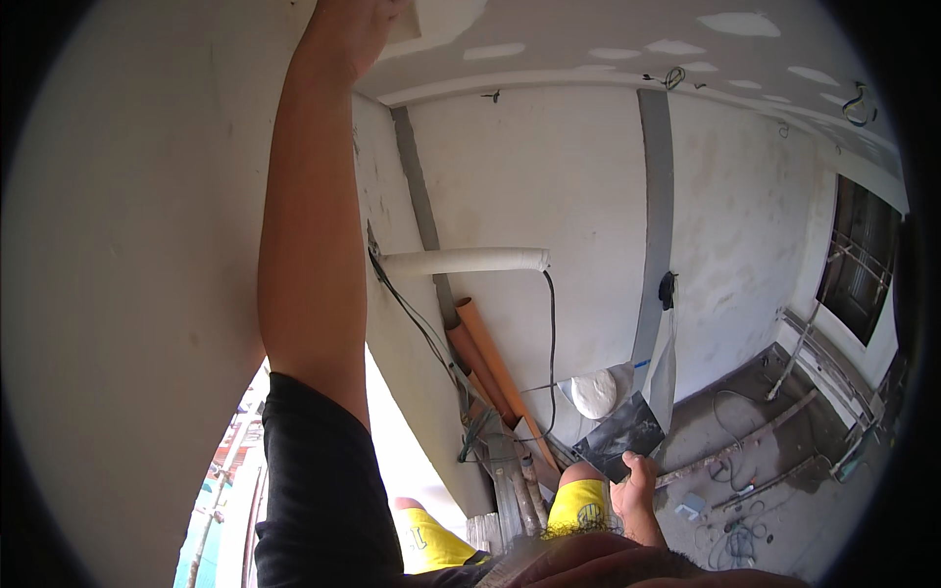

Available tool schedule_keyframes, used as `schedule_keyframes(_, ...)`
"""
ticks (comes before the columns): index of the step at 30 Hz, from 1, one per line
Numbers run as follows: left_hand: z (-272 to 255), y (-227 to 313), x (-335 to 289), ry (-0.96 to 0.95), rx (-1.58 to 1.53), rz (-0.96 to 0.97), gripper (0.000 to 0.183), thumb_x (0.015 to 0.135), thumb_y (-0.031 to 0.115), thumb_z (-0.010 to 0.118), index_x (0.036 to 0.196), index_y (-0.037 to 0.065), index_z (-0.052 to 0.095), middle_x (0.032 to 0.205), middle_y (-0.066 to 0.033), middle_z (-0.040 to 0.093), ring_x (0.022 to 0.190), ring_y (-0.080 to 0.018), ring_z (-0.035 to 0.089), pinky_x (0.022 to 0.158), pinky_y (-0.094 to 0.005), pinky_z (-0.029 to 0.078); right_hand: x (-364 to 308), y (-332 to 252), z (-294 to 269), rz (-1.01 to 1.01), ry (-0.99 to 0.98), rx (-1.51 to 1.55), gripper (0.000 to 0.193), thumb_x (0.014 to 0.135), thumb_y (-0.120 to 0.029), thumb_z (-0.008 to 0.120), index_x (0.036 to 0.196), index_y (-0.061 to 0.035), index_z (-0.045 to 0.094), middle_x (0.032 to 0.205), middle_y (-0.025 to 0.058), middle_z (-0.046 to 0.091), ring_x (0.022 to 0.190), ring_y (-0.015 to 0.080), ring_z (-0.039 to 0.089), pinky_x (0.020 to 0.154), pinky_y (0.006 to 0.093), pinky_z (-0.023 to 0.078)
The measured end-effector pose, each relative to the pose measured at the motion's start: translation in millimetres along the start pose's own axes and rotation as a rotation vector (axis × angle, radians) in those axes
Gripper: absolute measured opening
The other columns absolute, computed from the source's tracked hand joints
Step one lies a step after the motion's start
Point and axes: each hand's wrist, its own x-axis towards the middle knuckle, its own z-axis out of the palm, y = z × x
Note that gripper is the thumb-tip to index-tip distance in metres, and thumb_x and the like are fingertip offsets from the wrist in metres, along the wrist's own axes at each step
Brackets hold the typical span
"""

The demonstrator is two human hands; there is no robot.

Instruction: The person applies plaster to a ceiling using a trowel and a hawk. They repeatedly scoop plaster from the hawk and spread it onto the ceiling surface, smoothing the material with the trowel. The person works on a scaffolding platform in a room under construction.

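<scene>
Pinching a dark plate (622,437), right fingers (633,461) have orange pipes (490,356) beyond; left hand (355,37) is cropped, fingers unclear.

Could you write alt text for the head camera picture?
A person's right hand holds a dark rectangular plate; the left hand, partly cut off at the top edge, is raised. Orange pipes lean near a pale wall.

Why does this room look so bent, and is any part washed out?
Head view: the fisheye lens bows the grey strip and the edge of the ceiling; head view again: daylight bleaches the opening nearly white, darkness rings the sides, and the top edge crops the left hand.
</scene>
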Motion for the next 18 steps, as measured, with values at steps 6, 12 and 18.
schedule_keyframes(6, 12.9, -2.1, 4.8, 0.054, -0.031, -0.004, 0.101, 0.105, 0.065, 0.023, 0.149, -0.025, 0.012, 0.161, -0.0391, 0.017, 0.154, -0.0420, 0.018, 0.127, -0.0476, 0.006, -7.6, -9.6, 10.5, -0.020, 0.017, -0.014, 0.037, 0.079, -0.014, 0.067, 0.115, -0.0024, 0.062, 0.106, 0.0083, 0.065, 0.099, 0.0234, 0.065, 0.093, 0.0399, 0.054)
schedule_keyframes(12, -5.1, -26.2, 14.4, 0.017, -0.028, 0.063, 0.102, 0.104, 0.067, 0.023, 0.148, -0.025, 0.018, 0.159, -0.0388, 0.022, 0.154, -0.0412, 0.020, 0.127, -0.0462, 0.007, -1.0, 0.6, -10.4, 0.035, 0.065, -0.009, 0.039, 0.079, -0.013, 0.068, 0.116, -0.0041, 0.060, 0.107, 0.0089, 0.063, 0.100, 0.0241, 0.064, 0.094, 0.0411, 0.054)
schedule_keyframes(18, -4.0, -18.3, 8.7, 0.014, -0.059, 0.026, 0.098, 0.105, 0.066, 0.019, 0.150, -0.021, 0.022, 0.161, -0.0352, 0.024, 0.153, -0.0395, 0.024, 0.128, -0.0439, 0.009, -6.1, 1.4, 1.8, 0.000, 0.136, 0.028, 0.036, 0.080, -0.013, 0.066, 0.115, -0.0026, 0.061, 0.107, 0.0091, 0.064, 0.101, 0.0233, 0.064, 0.094, 0.0403, 0.053)
